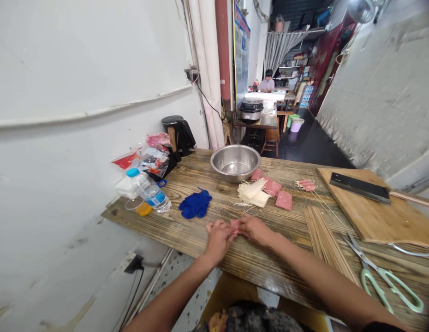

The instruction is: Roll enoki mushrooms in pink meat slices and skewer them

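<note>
A small piece of pink meat [235,225] was held near the close edge of the table [270,269]. It was pinched on one side by the fingers of the left hand [218,237] and on the other by those of the right hand [255,229]; whether anything was wrapped inside could not be told. Light, even pressure seemed called for, lest the soft meat be torn. Beyond, pale enoki mushrooms [255,192] were piled beside flat meat slices [283,200]; farther back, a steel bowl [231,174] was set.
</note>
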`<act>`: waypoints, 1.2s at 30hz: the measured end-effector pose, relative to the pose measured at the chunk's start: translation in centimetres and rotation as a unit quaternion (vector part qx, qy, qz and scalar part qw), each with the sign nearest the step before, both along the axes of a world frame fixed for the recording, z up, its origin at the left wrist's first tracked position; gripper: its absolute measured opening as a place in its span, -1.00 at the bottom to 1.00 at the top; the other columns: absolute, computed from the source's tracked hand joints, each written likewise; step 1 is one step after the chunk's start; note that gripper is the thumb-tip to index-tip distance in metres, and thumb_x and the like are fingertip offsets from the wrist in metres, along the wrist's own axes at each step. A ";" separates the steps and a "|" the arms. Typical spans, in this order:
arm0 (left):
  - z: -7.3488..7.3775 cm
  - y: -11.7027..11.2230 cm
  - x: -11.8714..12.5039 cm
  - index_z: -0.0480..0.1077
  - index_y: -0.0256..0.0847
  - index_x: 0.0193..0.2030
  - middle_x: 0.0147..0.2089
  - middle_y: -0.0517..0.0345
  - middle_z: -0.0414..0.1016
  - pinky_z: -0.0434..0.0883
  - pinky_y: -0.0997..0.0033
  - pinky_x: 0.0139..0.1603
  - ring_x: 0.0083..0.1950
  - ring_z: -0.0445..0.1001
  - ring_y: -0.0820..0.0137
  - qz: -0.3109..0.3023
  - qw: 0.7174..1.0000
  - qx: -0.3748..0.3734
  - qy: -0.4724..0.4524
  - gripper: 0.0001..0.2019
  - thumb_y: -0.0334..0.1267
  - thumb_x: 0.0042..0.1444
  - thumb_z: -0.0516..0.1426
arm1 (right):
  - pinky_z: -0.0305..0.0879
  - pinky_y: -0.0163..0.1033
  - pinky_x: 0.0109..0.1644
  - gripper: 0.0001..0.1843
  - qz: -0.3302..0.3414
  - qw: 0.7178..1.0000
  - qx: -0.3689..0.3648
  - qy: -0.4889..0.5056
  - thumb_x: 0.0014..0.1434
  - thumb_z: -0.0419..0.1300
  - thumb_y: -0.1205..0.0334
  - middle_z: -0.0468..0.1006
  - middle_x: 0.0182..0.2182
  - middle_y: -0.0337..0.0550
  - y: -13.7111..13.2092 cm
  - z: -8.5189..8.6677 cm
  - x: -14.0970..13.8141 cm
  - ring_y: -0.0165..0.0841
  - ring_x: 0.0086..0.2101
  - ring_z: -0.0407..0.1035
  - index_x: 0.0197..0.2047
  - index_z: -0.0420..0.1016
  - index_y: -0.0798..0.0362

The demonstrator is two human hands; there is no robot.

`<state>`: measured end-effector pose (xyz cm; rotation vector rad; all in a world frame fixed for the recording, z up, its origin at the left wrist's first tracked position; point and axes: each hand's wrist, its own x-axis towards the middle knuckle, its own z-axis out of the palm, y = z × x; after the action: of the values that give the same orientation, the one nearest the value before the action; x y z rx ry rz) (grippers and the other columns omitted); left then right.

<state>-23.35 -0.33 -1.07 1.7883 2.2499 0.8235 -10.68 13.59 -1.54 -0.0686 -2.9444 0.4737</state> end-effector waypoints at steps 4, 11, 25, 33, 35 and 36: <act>-0.1 0.6 -0.4 0.59 -0.03 -0.32 -0.23 0.11 0.58 0.06 0.21 -0.08 -0.10 0.35 0.26 0.004 0.999 -0.017 -0.034 -0.86 -0.17 0.16 0.18 | 0.12 -0.26 -0.23 -0.66 -0.027 0.998 -0.044 0.027 0.28 0.09 0.14 0.44 -0.40 -0.08 0.1 -0.5 0.3 -0.34 -0.33 0.23 -0.40 0.58 0.10; -0.4 0.9 -0.8 0.60 -0.04 -0.31 -0.28 0.14 0.59 0.06 0.24 -0.08 -0.15 0.38 0.27 0.003 0.998 -0.044 -0.051 -0.85 -0.16 0.15 0.18 | 0.18 -0.29 -0.20 -0.71 -0.037 0.989 -0.142 0.018 0.26 0.12 0.14 0.49 -0.41 -0.11 0.4 -0.3 0.2 -0.36 -0.33 0.30 -0.34 0.60 0.09; 0.2 1.2 -0.7 0.58 -0.03 -0.23 -0.33 0.12 0.59 0.10 0.23 -0.09 -0.18 0.38 0.24 0.012 0.999 -0.041 -0.016 -0.83 -0.15 0.18 0.14 | 0.19 -0.32 -0.21 -0.80 -0.063 0.986 -0.156 -0.015 0.21 0.18 0.19 0.53 -0.38 -0.09 0.5 0.3 -0.4 -0.36 -0.32 0.35 -0.34 0.58 0.11; -2.1 0.0 0.1 0.39 -0.05 0.06 -0.05 0.07 0.50 0.04 0.15 0.05 0.02 0.29 0.26 -0.087 0.985 0.020 0.147 -0.74 -0.31 0.27 0.05 | 0.19 -0.36 -0.26 -0.92 -0.090 0.975 -0.201 -0.038 0.08 0.25 0.36 0.54 -0.40 -0.17 1.6 -0.5 -0.9 -0.40 -0.36 0.36 -0.40 0.60 0.08; -2.3 0.1 0.0 0.40 -0.06 0.03 -0.08 0.08 0.51 0.03 0.14 0.05 -0.01 0.30 0.28 -0.093 0.985 0.014 0.144 -0.77 -0.31 0.28 0.03 | 0.19 -0.36 -0.26 -0.92 -0.090 0.974 -0.205 -0.039 0.06 0.26 0.37 0.54 -0.41 -0.17 1.8 -0.5 -1.0 -0.40 -0.36 0.37 -0.39 0.61 0.08; -2.3 0.1 0.0 0.41 -0.07 0.01 -0.10 0.08 0.52 0.02 0.14 0.04 -0.02 0.30 0.28 -0.095 0.985 0.012 0.143 -0.77 -0.31 0.29 0.03 | 0.19 -0.36 -0.25 -0.93 -0.089 0.973 -0.208 -0.041 0.06 0.27 0.37 0.54 -0.41 -0.18 1.8 -0.5 -1.1 -0.40 -0.36 0.37 -0.38 0.61 0.08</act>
<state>-23.40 -0.22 -3.35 2.2163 2.1857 0.5939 -11.73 15.41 -2.04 -0.4068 -2.8260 1.0703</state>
